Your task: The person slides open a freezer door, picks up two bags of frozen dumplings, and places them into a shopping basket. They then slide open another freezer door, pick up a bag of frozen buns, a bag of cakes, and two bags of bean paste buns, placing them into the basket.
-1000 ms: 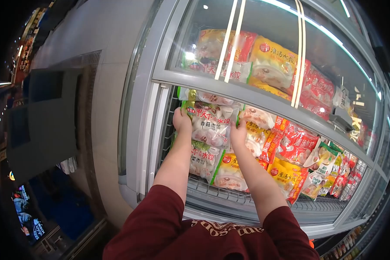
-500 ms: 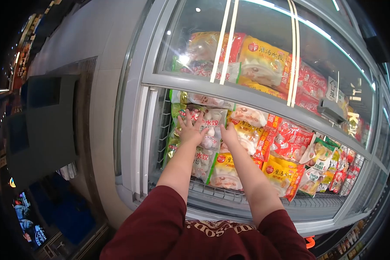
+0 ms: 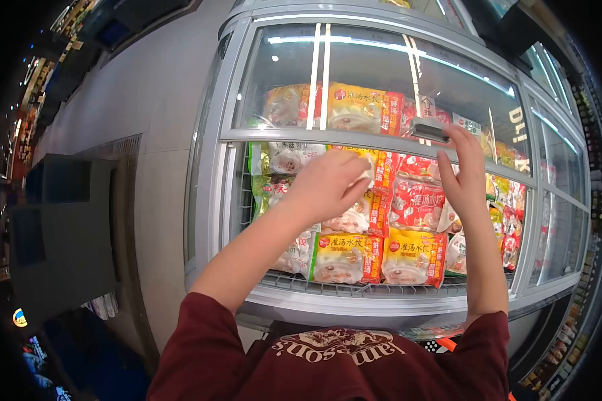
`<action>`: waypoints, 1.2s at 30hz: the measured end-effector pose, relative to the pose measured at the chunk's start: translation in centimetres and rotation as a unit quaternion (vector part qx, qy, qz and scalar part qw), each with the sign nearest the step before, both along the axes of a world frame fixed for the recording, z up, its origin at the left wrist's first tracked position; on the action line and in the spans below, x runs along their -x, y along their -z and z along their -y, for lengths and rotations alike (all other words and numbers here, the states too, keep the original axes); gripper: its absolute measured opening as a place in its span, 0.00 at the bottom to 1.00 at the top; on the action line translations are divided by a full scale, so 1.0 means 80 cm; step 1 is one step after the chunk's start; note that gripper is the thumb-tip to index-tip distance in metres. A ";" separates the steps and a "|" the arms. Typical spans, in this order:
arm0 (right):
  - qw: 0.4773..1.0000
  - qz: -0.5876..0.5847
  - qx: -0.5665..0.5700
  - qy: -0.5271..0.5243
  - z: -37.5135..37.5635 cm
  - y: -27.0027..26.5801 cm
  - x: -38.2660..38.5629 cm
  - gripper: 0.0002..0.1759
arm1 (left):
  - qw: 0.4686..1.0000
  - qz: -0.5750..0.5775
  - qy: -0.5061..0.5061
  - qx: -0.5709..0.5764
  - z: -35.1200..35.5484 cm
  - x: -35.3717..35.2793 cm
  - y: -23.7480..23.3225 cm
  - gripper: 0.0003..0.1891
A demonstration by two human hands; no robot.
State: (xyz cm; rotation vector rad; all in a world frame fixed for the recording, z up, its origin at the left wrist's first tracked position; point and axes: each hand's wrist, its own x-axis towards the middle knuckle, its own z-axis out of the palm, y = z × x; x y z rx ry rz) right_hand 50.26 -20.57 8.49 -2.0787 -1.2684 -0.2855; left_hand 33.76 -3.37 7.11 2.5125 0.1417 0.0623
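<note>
My left hand (image 3: 331, 186) hovers over the frozen dumpling bags, its fingers loosely bent, thumb apart, with nothing visible in it. Beneath it lies a yellow dumpling bag (image 3: 349, 219), partly covered by the hand. My right hand (image 3: 466, 164) is raised to the right end of the grey door handle (image 3: 429, 129), fingers stretched and thumb apart. That handle sits on the lower frame of the freezer's sliding glass door (image 3: 368, 63). Below the frame, a red dumpling bag (image 3: 416, 204) lies between my two hands.
A wire basket (image 3: 294, 279) holds the bags inside the chest freezer (image 3: 301, 301). More yellow bags (image 3: 413, 257) line the front row, with smaller packs (image 3: 512, 200) on the right. Tiled floor (image 3: 167, 87) runs along the left, beside a dark grey cabinet (image 3: 63, 227).
Both hands have left the pale dumpling bag at the left. My left hand has moved right over the yellow bags; my right hand has gone up and right to the door handle. The view has shifted.
</note>
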 end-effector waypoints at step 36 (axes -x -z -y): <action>0.987 -0.047 0.106 0.108 0.193 0.075 0.242 0.17 | 0.970 0.086 -0.053 -0.223 0.198 0.259 0.060 0.26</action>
